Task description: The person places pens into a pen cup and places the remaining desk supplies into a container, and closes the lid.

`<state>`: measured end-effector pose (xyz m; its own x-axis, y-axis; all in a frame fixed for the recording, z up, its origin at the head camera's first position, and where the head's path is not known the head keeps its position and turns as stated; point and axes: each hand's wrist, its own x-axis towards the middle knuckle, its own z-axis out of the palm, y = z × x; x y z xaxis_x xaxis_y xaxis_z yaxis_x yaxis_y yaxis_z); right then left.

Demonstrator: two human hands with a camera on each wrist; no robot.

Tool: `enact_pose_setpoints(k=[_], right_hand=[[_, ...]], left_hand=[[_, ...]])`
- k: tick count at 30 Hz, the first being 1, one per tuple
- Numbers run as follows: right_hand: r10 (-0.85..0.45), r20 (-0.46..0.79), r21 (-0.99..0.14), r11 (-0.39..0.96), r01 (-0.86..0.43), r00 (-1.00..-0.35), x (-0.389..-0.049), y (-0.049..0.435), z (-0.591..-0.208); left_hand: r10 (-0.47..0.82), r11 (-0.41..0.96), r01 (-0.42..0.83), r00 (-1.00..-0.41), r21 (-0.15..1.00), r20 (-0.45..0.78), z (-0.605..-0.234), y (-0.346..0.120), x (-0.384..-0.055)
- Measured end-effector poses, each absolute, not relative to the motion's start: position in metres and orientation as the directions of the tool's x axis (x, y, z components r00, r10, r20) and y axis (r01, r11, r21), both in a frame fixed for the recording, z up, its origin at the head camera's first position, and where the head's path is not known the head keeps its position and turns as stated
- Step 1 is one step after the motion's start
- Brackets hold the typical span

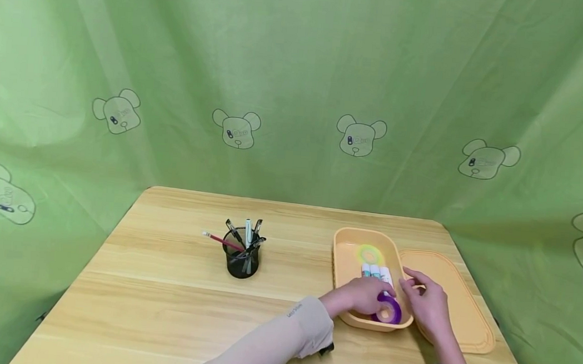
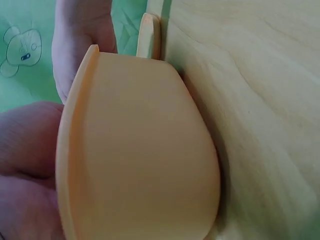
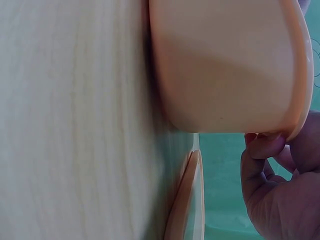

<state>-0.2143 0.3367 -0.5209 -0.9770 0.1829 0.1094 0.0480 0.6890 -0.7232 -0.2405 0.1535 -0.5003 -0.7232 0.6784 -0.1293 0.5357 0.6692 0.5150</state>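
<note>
An orange plastic box (image 1: 337,257) stands on the right part of the table. Inside it lie a yellow-green tape roll (image 1: 362,253), white glue sticks (image 1: 375,272) with teal labels, and a purple tape roll (image 1: 394,316) at the near end. My left hand (image 1: 363,295) reaches over the left wall and holds the purple roll between thumb and fingers; in the left wrist view the box wall hides its fingertips. With curled fingers and thumb, my right hand (image 1: 429,304) grips the box's right rim, as the right wrist view (image 3: 280,185) also shows.
The matching orange lid (image 1: 456,303) lies flat right of the box, partly under the right forearm. A black mesh pen holder (image 1: 242,267) with pens and a red pencil (image 1: 222,241) stands left of centre. A green curtain (image 1: 298,65) hangs behind the wooden table (image 1: 164,296).
</note>
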Motion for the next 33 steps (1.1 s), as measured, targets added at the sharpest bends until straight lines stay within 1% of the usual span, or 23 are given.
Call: enact_pose_setpoints(k=[4,8,15,24,29,33], right_hand=[[0.180,0.108,-0.723,0.689,0.047,-0.978,-0.213,0.337,-0.521],[0.183,0.104,-0.727,0.684,0.050,-0.978,-0.212,0.336,-0.520],[0.189,0.095,-0.732,0.679,0.060,-0.977,-0.213,0.336,-0.520],[0.189,0.080,-0.742,0.667,0.068,-0.979,-0.213,0.335,-0.520],[0.189,0.084,-0.738,0.672,0.066,-0.978,-0.213,0.335,-0.520],[0.185,0.095,-0.735,0.676,0.056,-0.978,-0.213,0.335,-0.520]], left_hand=[[0.658,0.705,0.559,-0.745,0.437,-0.108,-0.498,0.154,-0.238],[0.658,0.710,0.576,-0.748,0.405,-0.089,-0.496,0.150,-0.238],[0.678,0.691,0.594,-0.730,0.412,-0.085,-0.495,0.143,-0.239],[0.661,0.705,0.596,-0.749,0.384,-0.051,-0.498,0.141,-0.237],[0.660,0.692,0.605,-0.751,0.393,-0.008,-0.498,0.138,-0.238],[0.655,0.670,0.611,-0.754,0.421,0.051,-0.497,0.134,-0.239]])
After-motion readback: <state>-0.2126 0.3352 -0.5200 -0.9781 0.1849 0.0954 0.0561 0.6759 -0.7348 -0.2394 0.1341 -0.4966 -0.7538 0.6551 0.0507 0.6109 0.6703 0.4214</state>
